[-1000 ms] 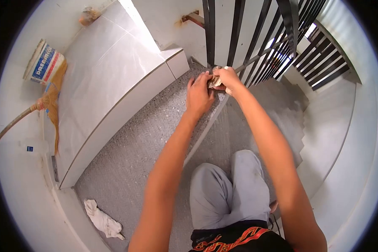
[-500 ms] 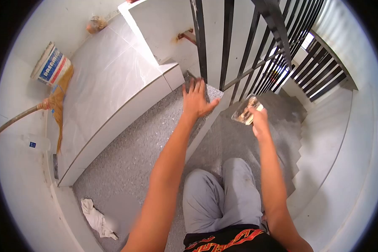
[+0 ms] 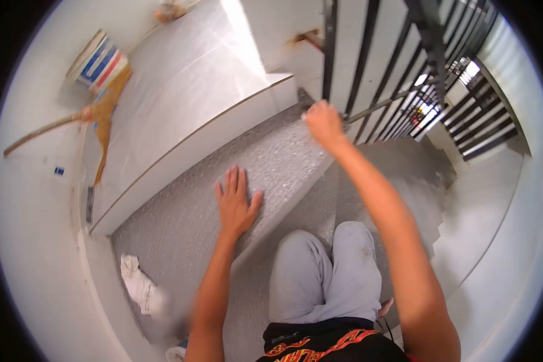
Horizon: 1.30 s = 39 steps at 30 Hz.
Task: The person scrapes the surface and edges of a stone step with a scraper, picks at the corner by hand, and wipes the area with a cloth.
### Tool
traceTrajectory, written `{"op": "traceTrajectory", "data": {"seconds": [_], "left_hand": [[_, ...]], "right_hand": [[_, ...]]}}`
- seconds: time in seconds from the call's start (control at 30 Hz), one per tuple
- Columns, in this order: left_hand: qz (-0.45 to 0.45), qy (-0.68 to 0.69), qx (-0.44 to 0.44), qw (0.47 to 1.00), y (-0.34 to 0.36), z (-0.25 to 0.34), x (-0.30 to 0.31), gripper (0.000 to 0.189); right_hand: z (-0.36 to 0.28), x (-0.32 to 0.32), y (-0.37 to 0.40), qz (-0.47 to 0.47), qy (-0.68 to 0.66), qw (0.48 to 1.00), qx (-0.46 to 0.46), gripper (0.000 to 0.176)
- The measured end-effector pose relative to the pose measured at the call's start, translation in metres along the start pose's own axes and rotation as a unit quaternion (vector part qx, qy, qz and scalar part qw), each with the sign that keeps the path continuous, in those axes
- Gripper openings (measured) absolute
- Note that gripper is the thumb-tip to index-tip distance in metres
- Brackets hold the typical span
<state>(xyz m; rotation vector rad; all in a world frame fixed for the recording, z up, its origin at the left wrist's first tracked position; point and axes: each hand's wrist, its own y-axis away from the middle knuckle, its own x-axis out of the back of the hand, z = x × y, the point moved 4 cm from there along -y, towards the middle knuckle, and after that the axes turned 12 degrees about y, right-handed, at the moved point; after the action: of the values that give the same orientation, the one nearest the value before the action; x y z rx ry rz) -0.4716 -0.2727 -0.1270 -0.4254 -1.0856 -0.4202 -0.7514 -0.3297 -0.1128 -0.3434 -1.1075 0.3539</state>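
My left hand (image 3: 236, 208) lies with fingers spread on the speckled grey stair tread (image 3: 175, 199), near its front edge. My right hand (image 3: 326, 125) is closed at the far right end of that tread, beside the foot of a black railing post. The flat-bladed scraper that showed in this hand half a second ago is almost wholly hidden behind the fingers now; only a small pale bit shows at their left side. A tiled riser (image 3: 193, 148) rises behind the tread.
Black railing bars (image 3: 368, 54) stand at the right, above stairs winding down. On the tiled level above, a white bucket (image 3: 99, 63) and a straw broom (image 3: 110, 114) lean by the wall. A white cloth (image 3: 137, 283) lies on the tread at lower left.
My left hand has slid back and left along the tread, away from the railing post. My right hand has swung up and left from over the lower stairs to the tread's far corner.
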Motion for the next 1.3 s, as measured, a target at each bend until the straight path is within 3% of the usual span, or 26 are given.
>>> {"op": "traceTrajectory", "data": {"seconds": [0.1,0.17,0.23,0.27,0.33,0.4,0.43,0.47,0.5,0.53,0.57,0.6,0.67,0.7,0.73,0.83,0.9,0.97,1.3], "left_hand": [[0.033,0.012,0.036,0.999,-0.011,0.004,0.005,0.074],[0.062,0.023,0.063,0.996,-0.017,0.003,0.004,0.077],[0.089,0.004,0.102,0.991,-0.026,0.006,0.002,0.079],[0.108,-0.02,0.131,0.985,-0.019,0.007,0.002,0.08],[0.068,0.002,0.083,0.994,-0.004,0.026,-0.002,0.079],[-0.064,0.207,-0.128,0.968,0.046,0.064,-0.012,0.064],[-0.318,0.331,-0.075,0.885,0.059,0.078,-0.003,0.054],[-0.435,0.389,-0.059,0.81,0.076,0.086,0.005,0.049],[-0.543,0.428,-0.024,0.722,0.093,0.093,0.015,0.045],[-0.322,0.459,-0.039,0.827,0.099,0.079,0.028,0.037],[-0.083,0.467,-0.049,0.879,0.108,0.059,0.048,0.03],[-0.007,0.441,0.001,0.898,0.112,0.031,0.058,0.029],[0.135,0.362,0.089,0.918,0.12,-0.032,0.094,0.029],[0.184,0.302,0.117,0.928,0.131,-0.066,0.108,0.032],[0.231,0.228,0.139,0.936,0.143,-0.103,0.118,0.033],[0.255,0.051,0.221,0.94,0.188,-0.207,0.14,0.047],[0.233,-0.015,0.257,0.938,0.209,-0.24,0.145,0.052],[0.236,-0.11,0.343,0.903,0.225,-0.259,0.137,0.058],[0.197,-0.124,0.355,0.906,0.225,-0.259,0.136,0.057]], "right_hand": [[-0.005,0.009,-0.012,-0.026,-0.085,0.996,-0.003,0.014],[-0.039,0.031,0.015,0.011,-0.053,0.994,0.097,0.014],[-0.06,0.088,0.035,-0.006,-0.218,0.959,0.181,0.014],[-0.063,0.105,0.041,-0.005,-0.224,0.954,0.197,0.014],[-0.046,0.118,0.045,-0.147,-0.353,0.916,0.123,0.016],[-0.009,0.138,0.038,-0.167,-0.382,0.909,0.019,0.019],[0.01,0.145,0.038,-0.167,-0.408,0.896,-0.049,0.022],[0.027,0.147,0.041,-0.167,-0.43,0.879,-0.121,0.024],[0.034,0.146,0.046,-0.164,-0.427,0.881,-0.118,0.024],[0.041,0.144,0.053,-0.152,-0.489,0.846,-0.147,0.024],[0.044,0.143,0.062,-0.142,-0.547,0.806,-0.176,0.024],[0.04,0.147,0.067,-0.144,-0.539,0.811,-0.174,0.024],[0.025,0.152,0.072,-0.145,-0.414,0.895,-0.08,0.022],[0.015,0.141,0.075,-0.08,-0.413,0.906,-0.051,0.021],[0.008,0.138,0.072,-0.081,-0.407,0.908,-0.05,0.021],[-0.027,0.136,0.046,-0.03,-0.369,0.929,0.029,0.023],[-0.052,0.118,0.025,-0.017,-0.29,0.948,0.126,0.031],[-0.072,0.099,0.004,-0.042,-0.269,0.952,0.14,0.035],[-0.103,0.071,-0.054,-0.128,-0.123,0.964,0.198,0.045]]}}
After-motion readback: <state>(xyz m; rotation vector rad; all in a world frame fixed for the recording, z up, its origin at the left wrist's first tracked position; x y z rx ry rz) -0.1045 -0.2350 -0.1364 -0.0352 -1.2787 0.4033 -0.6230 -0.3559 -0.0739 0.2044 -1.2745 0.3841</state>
